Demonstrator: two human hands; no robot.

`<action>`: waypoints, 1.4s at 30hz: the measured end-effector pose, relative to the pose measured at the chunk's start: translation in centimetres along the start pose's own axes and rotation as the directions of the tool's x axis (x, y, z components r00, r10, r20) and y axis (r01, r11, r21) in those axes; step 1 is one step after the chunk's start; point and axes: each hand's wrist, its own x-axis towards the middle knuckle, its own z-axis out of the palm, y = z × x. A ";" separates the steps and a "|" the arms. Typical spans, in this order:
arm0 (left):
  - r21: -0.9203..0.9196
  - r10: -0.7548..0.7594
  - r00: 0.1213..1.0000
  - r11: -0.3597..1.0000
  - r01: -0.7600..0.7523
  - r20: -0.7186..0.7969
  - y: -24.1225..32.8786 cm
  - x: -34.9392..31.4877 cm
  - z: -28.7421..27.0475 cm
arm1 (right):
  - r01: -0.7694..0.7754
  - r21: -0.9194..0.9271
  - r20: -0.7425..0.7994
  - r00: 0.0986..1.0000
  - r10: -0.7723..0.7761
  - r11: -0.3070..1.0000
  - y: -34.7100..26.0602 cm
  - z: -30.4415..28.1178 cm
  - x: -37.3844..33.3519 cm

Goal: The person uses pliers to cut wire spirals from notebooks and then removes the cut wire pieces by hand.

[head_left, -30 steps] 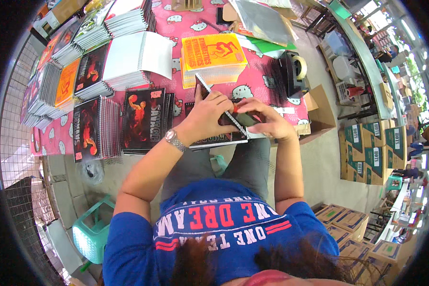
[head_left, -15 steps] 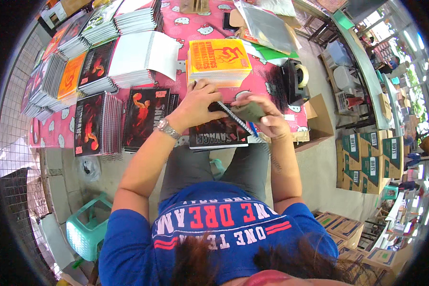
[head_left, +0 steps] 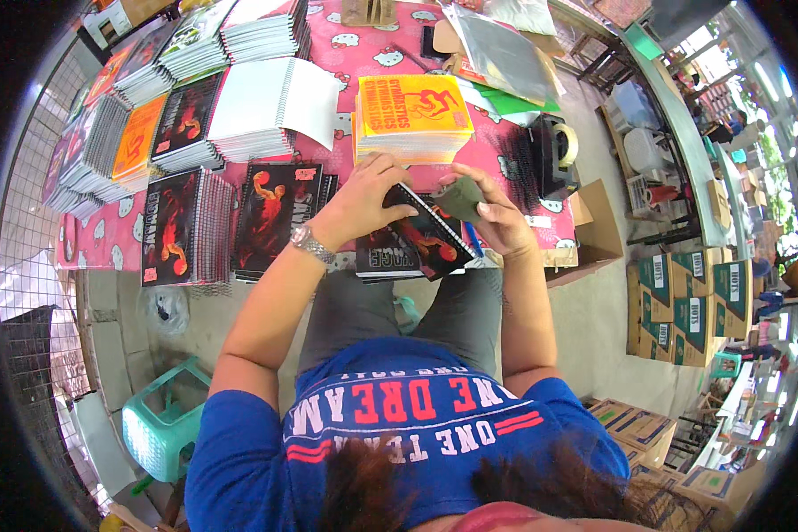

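My left hand [head_left: 370,202] is closed on the upper part of a black spiral notebook [head_left: 427,238], its thumb near the coil. The notebook is tilted, showing a dark cover with a red figure, and its coil runs down to the right. Beneath it lies another black notebook [head_left: 377,260], partly covered. My right hand [head_left: 507,222] pinches a small, flat, olive-grey piece [head_left: 460,200] beside the coil; its exact kind I cannot make out. A blue thin object [head_left: 474,241] shows below the right hand, mostly hidden.
Black notebooks [head_left: 275,213] and another stack [head_left: 176,230] lie to the left, with more piles behind. Orange-yellow notebooks [head_left: 414,111] are stacked ahead. A black tape dispenser [head_left: 545,155], loose black coils [head_left: 516,160] and an open carton [head_left: 598,226] are at right.
The held notebook has turned from nearly edge-on so its dark cover shows more. My right hand and the olive-grey piece have shifted slightly up along the coil.
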 end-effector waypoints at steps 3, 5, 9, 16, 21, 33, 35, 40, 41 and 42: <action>-0.035 -0.085 0.995 0.996 0.083 -0.045 0.2 -0.4 -0.1 | -0.018 0.023 -0.017 1.000 0.019 1.000 -0.1 -0.1 0.2; 0.013 -0.185 0.977 0.982 0.188 -0.103 0.2 -0.8 -0.1 | -0.020 -0.095 0.069 0.997 0.026 0.995 -0.4 -0.1 0.3; 0.186 -0.169 0.975 0.963 0.194 -0.141 0.6 -0.1 -0.2 | 0.118 -0.060 0.177 0.979 -0.106 0.991 -0.2 -0.4 0.7; -0.117 -0.175 0.984 0.977 0.176 0.017 0.2 0.5 0.2 | 0.010 -0.356 0.177 0.982 0.058 0.934 -1.4 -1.3 1.2; -0.162 -0.060 0.998 0.985 0.058 -0.008 0.5 0.5 0.6 | 0.116 0.062 0.281 0.951 -0.129 0.991 -0.7 -1.0 0.6; -0.208 -0.050 0.995 0.976 0.066 0.082 -0.6 1.0 0.2 | 0.066 -0.032 0.257 0.965 -0.055 0.997 -1.7 -0.7 2.2; -0.169 0.057 0.998 0.984 -0.051 0.031 -1.1 1.1 0.4 | 0.041 -0.252 0.303 0.952 0.039 0.967 -1.6 -1.0 2.8; -0.214 -0.111 0.989 0.968 0.131 0.102 -0.1 1.0 0.1 | -0.010 -0.042 0.154 0.988 0.017 0.999 -0.8 -1.1 2.6; -0.206 -0.122 0.989 0.969 0.138 0.088 0.0 1.0 0.2 | -0.024 0.041 0.169 0.986 0.016 0.999 -0.8 -1.0 2.6; -0.207 -0.120 0.989 0.969 0.136 0.087 0.0 1.0 0.3 | -0.037 0.099 0.151 0.988 0.022 0.994 -0.8 -1.3 2.5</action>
